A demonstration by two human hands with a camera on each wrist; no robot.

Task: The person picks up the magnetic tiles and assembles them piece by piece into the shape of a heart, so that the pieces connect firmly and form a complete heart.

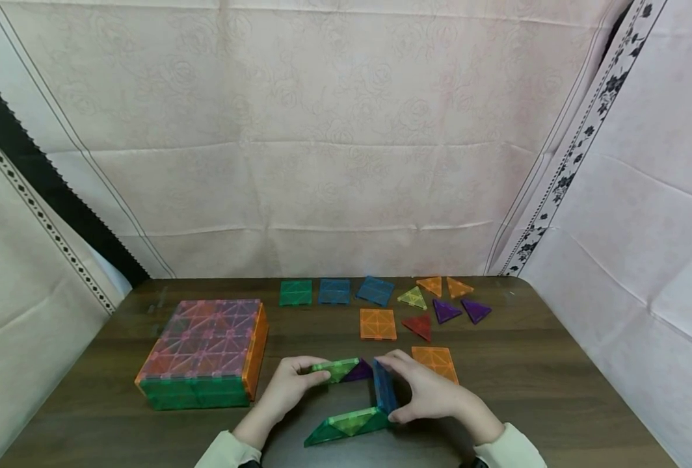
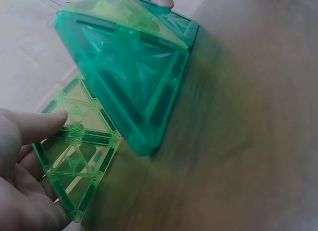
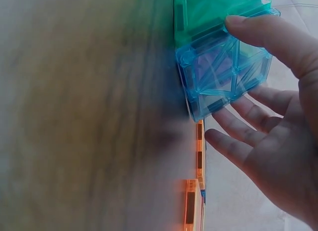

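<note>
My left hand (image 1: pixel 290 383) pinches light green triangle magnetic tiles (image 1: pixel 337 370) between thumb and fingers. Two of these joined triangles (image 2: pixel 74 136) show in the left wrist view. At their right end stands a purple triangle tile (image 1: pixel 360 371). My right hand (image 1: pixel 425 393) grips an upright blue square tile (image 1: pixel 384 388), thumb at the near end and fingertips at the far end. From the blue tile's near end, a row of dark green tiles (image 1: pixel 322 432) runs left, with a light green triangle (image 1: pixel 352 421) set between them. The three sides form an outline open to the left.
On the left stands a large box of tiles (image 1: pixel 205 338), pink and purple on top, with green and orange sides. Toward the back lie a green square (image 1: pixel 296 292), blue squares (image 1: pixel 334 291), orange squares (image 1: pixel 378 324) and several loose triangles (image 1: pixel 419 326). Cloth (image 1: pixel 346 143) hangs behind the table.
</note>
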